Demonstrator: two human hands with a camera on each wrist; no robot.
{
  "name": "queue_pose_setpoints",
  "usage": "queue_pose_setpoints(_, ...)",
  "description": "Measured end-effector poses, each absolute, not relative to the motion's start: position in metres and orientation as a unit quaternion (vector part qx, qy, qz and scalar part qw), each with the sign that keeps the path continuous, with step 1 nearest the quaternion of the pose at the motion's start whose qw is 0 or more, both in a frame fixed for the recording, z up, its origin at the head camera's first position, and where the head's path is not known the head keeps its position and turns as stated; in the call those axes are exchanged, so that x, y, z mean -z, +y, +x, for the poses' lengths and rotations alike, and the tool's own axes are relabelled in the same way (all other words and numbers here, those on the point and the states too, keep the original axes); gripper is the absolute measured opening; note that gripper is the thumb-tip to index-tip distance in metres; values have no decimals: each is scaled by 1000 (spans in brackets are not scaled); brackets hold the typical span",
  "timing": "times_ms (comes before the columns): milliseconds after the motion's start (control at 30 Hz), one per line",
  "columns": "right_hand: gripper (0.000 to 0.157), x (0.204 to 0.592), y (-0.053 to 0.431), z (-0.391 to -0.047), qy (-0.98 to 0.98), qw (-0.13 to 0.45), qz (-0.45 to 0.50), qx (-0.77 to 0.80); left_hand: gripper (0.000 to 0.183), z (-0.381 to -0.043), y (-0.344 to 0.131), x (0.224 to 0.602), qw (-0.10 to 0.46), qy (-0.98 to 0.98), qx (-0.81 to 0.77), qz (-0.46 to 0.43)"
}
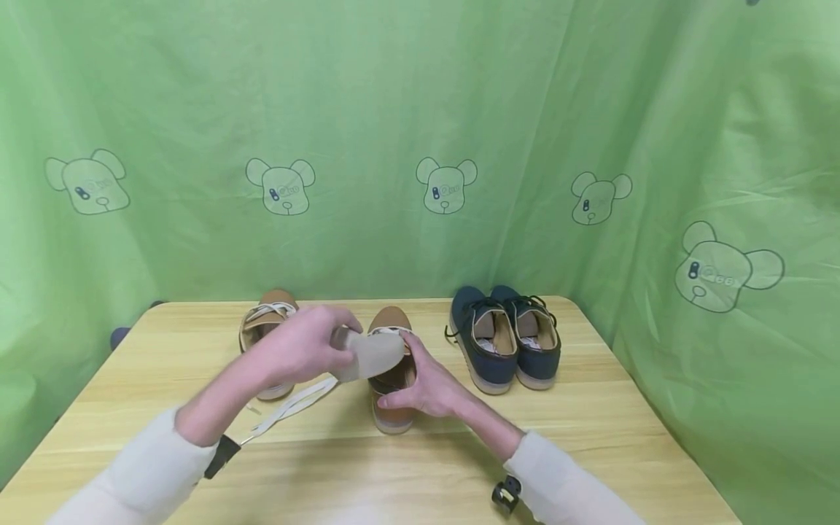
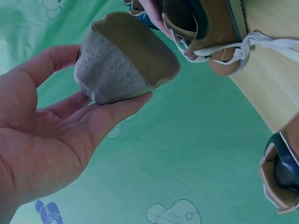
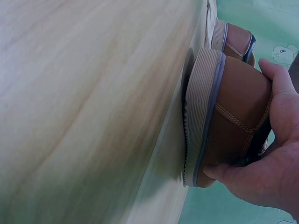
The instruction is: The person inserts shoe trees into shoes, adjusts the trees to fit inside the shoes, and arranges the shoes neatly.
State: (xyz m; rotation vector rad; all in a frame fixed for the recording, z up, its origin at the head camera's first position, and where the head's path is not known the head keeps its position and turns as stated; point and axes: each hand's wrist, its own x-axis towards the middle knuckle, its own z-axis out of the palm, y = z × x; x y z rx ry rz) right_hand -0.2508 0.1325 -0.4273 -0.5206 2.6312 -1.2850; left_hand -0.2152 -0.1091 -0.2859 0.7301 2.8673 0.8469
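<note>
My left hand (image 1: pixel 308 346) pinches a bent shoe insole (image 1: pixel 379 357) just above a brown shoe. In the left wrist view, the insole (image 2: pixel 110 70) has a grey, speckled face and a brown face, with the thumb on one side and fingers on the other. My right hand (image 1: pixel 429 383) grips the brown shoe (image 1: pixel 390 318) around its opening. Its thumb lies along the brown side near the heel, as the right wrist view shows. The shoe (image 3: pixel 238 100) stands on its pale ridged sole. The insole and right hand partly hide the shoe's opening.
Left of it stands another brown shoe (image 1: pixel 275 297), partly behind my left arm. White laces (image 1: pixel 295 405) trail over the wooden table (image 1: pixel 354 481). A pair of dark blue shoes (image 1: pixel 492 364) with dark laces stands at the right. A green curtain (image 1: pixel 367 240) hangs behind.
</note>
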Motion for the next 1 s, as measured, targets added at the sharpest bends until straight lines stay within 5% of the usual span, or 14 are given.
queue_pose_setpoints(433, 129, 428, 131, -252, 890, 80, -167, 416, 38, -211, -101, 290, 93, 929, -262, 243)
queue_pose_setpoints(1000, 122, 428, 131, -252, 890, 78, -173, 415, 30, -229, -83, 316, 42, 913, -278, 296)
